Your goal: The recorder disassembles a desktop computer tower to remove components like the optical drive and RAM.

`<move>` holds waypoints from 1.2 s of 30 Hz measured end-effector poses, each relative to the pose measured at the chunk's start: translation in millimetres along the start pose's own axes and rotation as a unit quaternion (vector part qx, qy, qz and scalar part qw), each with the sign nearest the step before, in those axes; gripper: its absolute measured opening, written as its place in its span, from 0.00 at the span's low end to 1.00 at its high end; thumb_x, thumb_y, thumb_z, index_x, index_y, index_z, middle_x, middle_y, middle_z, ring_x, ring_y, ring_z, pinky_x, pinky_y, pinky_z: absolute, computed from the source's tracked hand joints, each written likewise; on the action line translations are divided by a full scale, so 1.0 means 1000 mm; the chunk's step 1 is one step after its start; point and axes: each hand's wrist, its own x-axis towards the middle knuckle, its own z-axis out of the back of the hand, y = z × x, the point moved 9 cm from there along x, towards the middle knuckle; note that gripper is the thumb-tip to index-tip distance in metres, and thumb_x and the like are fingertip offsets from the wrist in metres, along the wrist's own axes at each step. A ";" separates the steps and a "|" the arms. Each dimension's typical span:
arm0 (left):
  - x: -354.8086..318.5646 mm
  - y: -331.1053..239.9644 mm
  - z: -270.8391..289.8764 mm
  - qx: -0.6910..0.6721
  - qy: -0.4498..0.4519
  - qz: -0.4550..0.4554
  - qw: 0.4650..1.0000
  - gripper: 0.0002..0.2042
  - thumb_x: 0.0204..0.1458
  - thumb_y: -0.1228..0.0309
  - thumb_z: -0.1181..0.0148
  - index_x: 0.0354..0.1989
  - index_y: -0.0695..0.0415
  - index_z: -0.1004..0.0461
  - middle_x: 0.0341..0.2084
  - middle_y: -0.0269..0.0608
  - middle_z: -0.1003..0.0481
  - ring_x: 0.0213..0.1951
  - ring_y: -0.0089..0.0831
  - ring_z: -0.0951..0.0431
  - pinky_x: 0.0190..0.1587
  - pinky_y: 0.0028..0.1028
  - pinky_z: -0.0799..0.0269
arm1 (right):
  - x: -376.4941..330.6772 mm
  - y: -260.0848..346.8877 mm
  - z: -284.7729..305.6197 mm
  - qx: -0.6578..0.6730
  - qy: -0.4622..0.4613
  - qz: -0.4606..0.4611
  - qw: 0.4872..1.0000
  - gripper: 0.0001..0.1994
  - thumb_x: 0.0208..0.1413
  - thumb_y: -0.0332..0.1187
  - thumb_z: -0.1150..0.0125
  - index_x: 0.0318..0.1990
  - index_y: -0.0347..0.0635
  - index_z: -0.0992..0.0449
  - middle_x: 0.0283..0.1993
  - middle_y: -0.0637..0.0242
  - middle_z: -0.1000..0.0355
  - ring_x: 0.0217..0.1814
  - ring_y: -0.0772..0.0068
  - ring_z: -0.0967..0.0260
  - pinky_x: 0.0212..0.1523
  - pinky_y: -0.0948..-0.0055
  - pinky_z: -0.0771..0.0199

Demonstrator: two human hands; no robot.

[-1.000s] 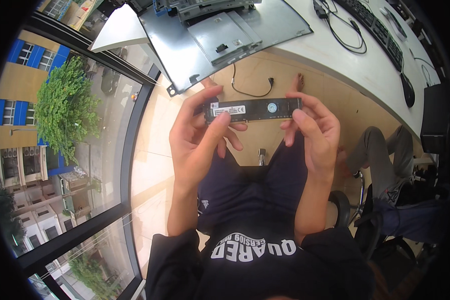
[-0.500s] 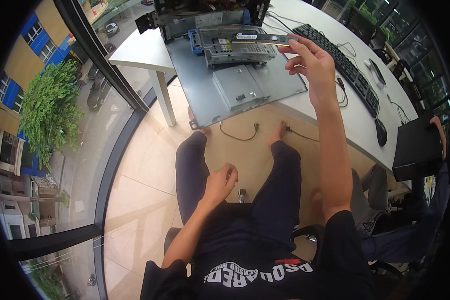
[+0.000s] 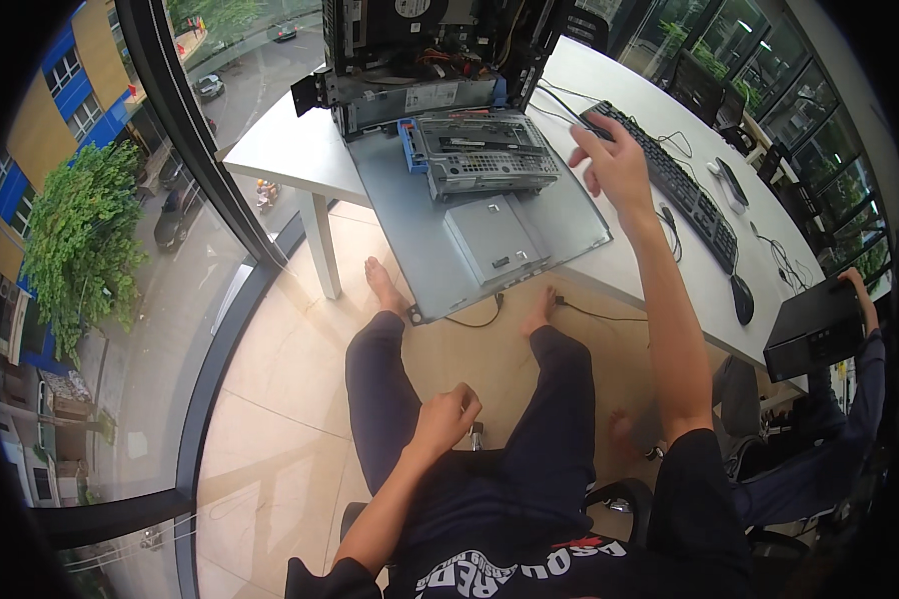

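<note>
My right hand [image 3: 617,172] is raised over the white desk, beside the keyboard's far end. Its fingers are apart, and no object shows in them. To its left, a metal drive cage [image 3: 494,172] with a blue latch rests on the large grey metal panel of an opened computer case [image 3: 415,97]. Dark strips lie across the cage's top; one may be the memory module, but I cannot tell which. Above my lap, my left hand [image 3: 448,417] hangs with its fingers loosely curled, nothing visible in it.
On the white desk [image 3: 609,262] lie a black keyboard [image 3: 674,185], a mouse [image 3: 741,299] and several cables. The metal panel's corner juts past the desk edge over my feet. At right, another person's hand [image 3: 854,285] touches a black box [image 3: 817,324]. A window stands at left.
The memory module has left my right hand, whose fingers have spread and moved away from the cage. My left hand stays curled above my lap. The view has shifted, showing more of the case.
</note>
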 end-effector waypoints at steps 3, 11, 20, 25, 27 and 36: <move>0.001 0.001 -0.001 -0.006 0.000 -0.007 1.000 0.10 0.61 0.65 0.43 0.39 0.60 0.23 0.28 0.42 0.17 0.30 0.39 0.15 0.37 0.37 0.22 | -0.007 -0.033 0.039 -0.068 -0.050 0.041 0.996 0.22 0.62 0.38 0.36 0.58 0.32 0.25 0.26 0.65 0.20 0.21 0.81 0.33 0.26 0.77 0.32; 0.005 0.006 0.010 -0.083 0.011 0.037 0.996 0.10 0.62 0.66 0.38 0.40 0.61 0.20 0.30 0.43 0.16 0.32 0.36 0.14 0.36 0.33 0.21 | -0.091 -0.045 0.049 -0.310 -0.092 0.188 0.927 0.15 0.63 0.36 0.38 0.51 0.34 0.20 0.48 0.52 0.20 0.50 0.55 0.22 0.53 0.62 0.25; 0.008 -0.042 0.106 -0.476 -0.110 -0.022 0.872 0.25 0.69 0.55 0.51 0.58 0.70 0.30 0.52 0.58 0.22 0.49 0.39 0.17 0.40 0.32 0.21 | -0.101 -0.038 0.038 -0.320 -0.071 0.204 0.922 0.13 0.67 0.34 0.44 0.49 0.33 0.21 0.53 0.53 0.21 0.57 0.50 0.26 0.59 0.58 0.28; 0.027 -0.093 0.163 -0.517 -0.174 -0.071 0.835 0.33 0.68 0.51 0.54 0.66 0.72 0.37 0.59 0.58 0.27 0.58 0.41 0.23 0.52 0.38 0.23 | -0.099 -0.044 0.041 -0.315 -0.058 0.184 0.929 0.15 0.65 0.35 0.42 0.51 0.33 0.21 0.55 0.52 0.22 0.58 0.48 0.27 0.60 0.57 0.28; 0.034 -0.105 0.175 -0.513 -0.188 -0.058 0.835 0.31 0.67 0.58 0.49 0.70 0.71 0.39 0.57 0.53 0.25 0.56 0.38 0.21 0.56 0.38 0.24 | -0.101 -0.042 0.038 -0.319 -0.052 0.213 0.922 0.16 0.65 0.36 0.40 0.52 0.34 0.21 0.56 0.51 0.22 0.59 0.47 0.27 0.61 0.57 0.29; 0.037 -0.113 0.174 -0.522 -0.178 -0.072 0.831 0.27 0.64 0.72 0.47 0.69 0.73 0.39 0.54 0.50 0.23 0.51 0.36 0.18 0.49 0.40 0.15 | -0.107 -0.034 0.032 -0.260 -0.009 0.233 0.937 0.13 0.59 0.34 0.34 0.48 0.36 0.18 0.57 0.48 0.23 0.60 0.45 0.27 0.62 0.57 0.29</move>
